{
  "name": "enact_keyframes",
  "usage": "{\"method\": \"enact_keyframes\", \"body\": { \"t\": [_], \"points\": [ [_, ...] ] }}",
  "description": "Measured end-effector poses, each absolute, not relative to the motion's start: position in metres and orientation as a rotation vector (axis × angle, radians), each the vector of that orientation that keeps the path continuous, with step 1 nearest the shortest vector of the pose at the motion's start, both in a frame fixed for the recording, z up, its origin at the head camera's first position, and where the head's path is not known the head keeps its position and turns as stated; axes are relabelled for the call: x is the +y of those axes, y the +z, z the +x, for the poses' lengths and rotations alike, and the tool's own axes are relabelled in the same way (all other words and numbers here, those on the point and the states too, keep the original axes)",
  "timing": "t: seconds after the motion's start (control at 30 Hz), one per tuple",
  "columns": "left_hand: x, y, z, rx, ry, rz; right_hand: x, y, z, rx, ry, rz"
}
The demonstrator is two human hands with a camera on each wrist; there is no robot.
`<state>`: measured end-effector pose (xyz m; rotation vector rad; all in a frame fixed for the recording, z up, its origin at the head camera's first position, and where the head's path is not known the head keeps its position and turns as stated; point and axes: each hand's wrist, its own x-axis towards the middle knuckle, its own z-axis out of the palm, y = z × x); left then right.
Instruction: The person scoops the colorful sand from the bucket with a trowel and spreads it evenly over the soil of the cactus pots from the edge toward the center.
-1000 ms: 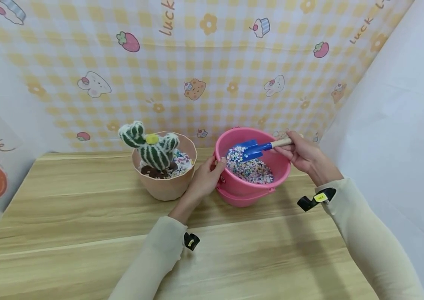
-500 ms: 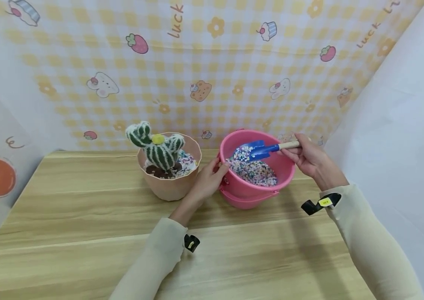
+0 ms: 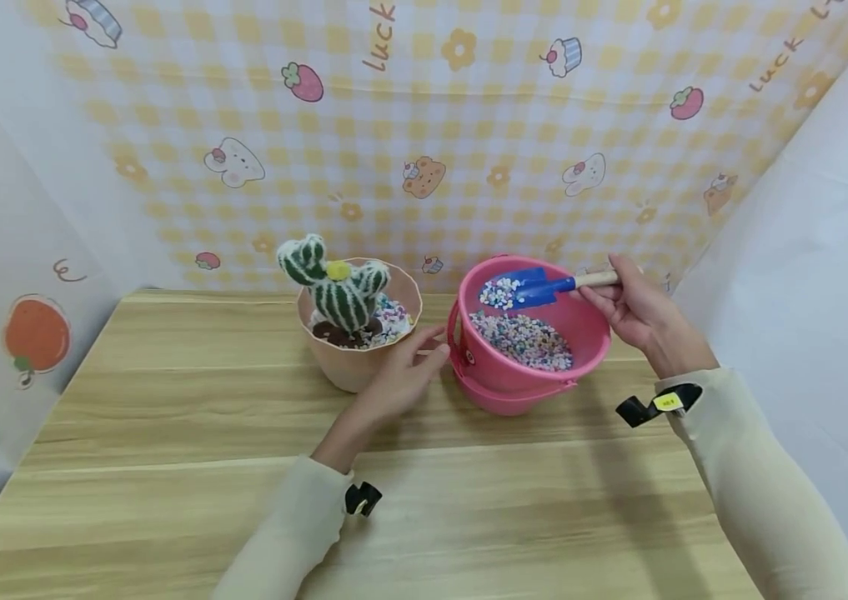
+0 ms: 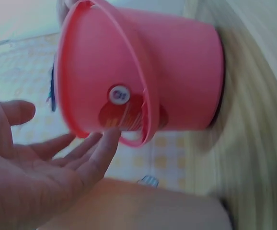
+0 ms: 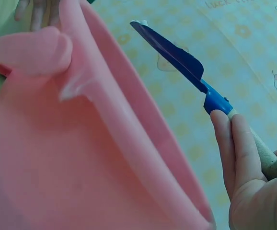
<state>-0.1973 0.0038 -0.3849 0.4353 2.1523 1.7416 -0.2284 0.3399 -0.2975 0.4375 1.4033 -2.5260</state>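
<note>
A: Item one — right hand (image 3: 637, 310), fingers curled round the wooden handle of one blue shovel (image 3: 536, 288). Position?

B: Blade held level above the pink bucket (image 3: 536, 379), a small heap of coloured pebbles (image 3: 500, 292) on it. Level, I judge, so the load does not slide off; over the bucket, so any spill drops back in. The right wrist view shows the fingers (image 5: 234, 143) laid along the handle close to the blue neck, which would steady the blade.

A: Item two — left hand (image 3: 401, 379)?

B: Fingers straight and spread, holding nothing. It lies in the gap between the bucket and the peach pot (image 3: 354, 367). The left wrist view has the fingertips (image 4: 105, 143) just at the bucket's wall by its round handle stud; touching or a hair apart, I cannot tell. Placed there, it could brace either vessel.

A: Counts?

B: One bucket, part filled with pebbles. One pot, holding one striped knitted cactus (image 3: 337, 287) with a yellow bloom, upright, pebbles on one side of its base. One shovel. Two hands. All on one wooden counter (image 3: 168, 467) — pot and bucket side by side, near but apart.
</note>
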Motion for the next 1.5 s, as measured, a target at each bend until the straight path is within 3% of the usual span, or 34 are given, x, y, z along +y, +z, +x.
{"method": "enact_keyframes", "body": {
  "t": [0.37, 0.77, 1.03, 1.5],
  "points": [
    [-0.071, -0.378, -0.191, 2.063, 1.629, 0.707, 0.322, -0.293, -0.232, 1.353, -2.527, 0.458],
    [-0.148, -0.365, -0.201, 2.23, 1.649, 0.536, 0.303, -0.294, -0.237, 1.441, -2.511, 0.424],
    [-0.153, -0.357, -0.229, 2.606, 1.549, 0.192, 0.288, -0.296, -0.24, 1.458, -2.506, 0.403],
    [-0.143, -0.364, -0.29, 2.413, 1.485, 0.254, 0.267, -0.298, -0.244, 1.432, -2.482, 0.368]
  ]
}}
